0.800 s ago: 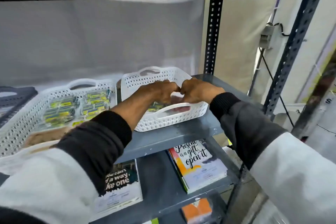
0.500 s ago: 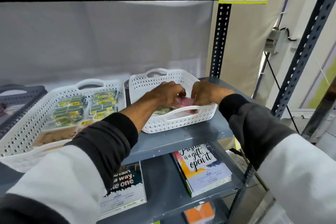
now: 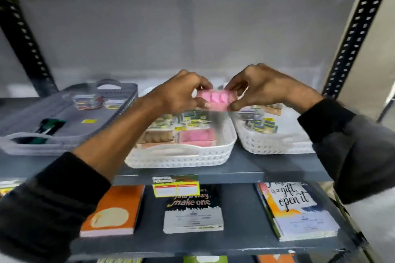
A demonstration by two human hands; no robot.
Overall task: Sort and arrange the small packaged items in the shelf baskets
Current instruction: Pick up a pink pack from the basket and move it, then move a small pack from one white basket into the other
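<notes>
A small pink packet (image 3: 215, 98) is held in the air between both hands, above the middle white basket (image 3: 181, 157). My left hand (image 3: 181, 93) pinches its left end and my right hand (image 3: 258, 87) pinches its right end. That basket holds yellow-green packets at the back, a tan packet (image 3: 157, 137) front left and a pink packet (image 3: 197, 137) front right. The right white basket (image 3: 271, 145) contains blue-yellow packets (image 3: 261, 125) and a tan one behind. The grey basket (image 3: 64, 132) on the left has a few small packets at its far end.
The baskets stand side by side on a grey metal shelf (image 3: 245, 170) with black perforated uprights (image 3: 354, 40) at both sides. The lower shelf carries notebooks (image 3: 193, 211) lying flat. A yellow price tag (image 3: 176, 187) hangs on the shelf edge. Another shelf board runs close overhead.
The view has swung left, so the middle basket is now central. Both hands have lifted a pink packet out of the right white basket and carried it over the middle one.
</notes>
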